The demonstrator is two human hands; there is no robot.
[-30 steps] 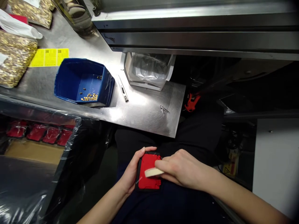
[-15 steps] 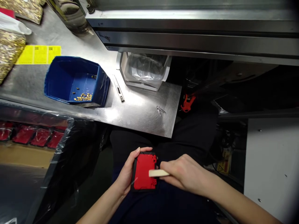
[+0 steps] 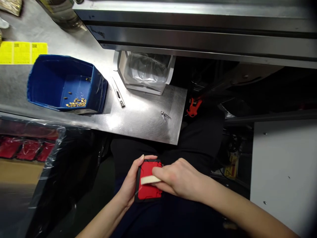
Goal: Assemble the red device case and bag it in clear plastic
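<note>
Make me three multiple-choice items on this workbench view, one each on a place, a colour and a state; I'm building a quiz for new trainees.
1. Where does the blue plastic bin stand?
A. on the steel benchtop
B. on the person's lap
C. inside the cardboard box

2. What colour is the flat rectangular plastic part in the left hand?
A. yellow
B. red with a black rim
C. white

3. What is the state of the right hand?
A. open and empty
B. resting flat on the bench
C. closed on a pale flat stick laid across the part

Answers: 1 A, the bin sits on the steel surface beside the small metal tool. 2 B, the face is red with a dark edge. 3 C, the fingers pinch the stick, whose free end lies over the red face.
</note>
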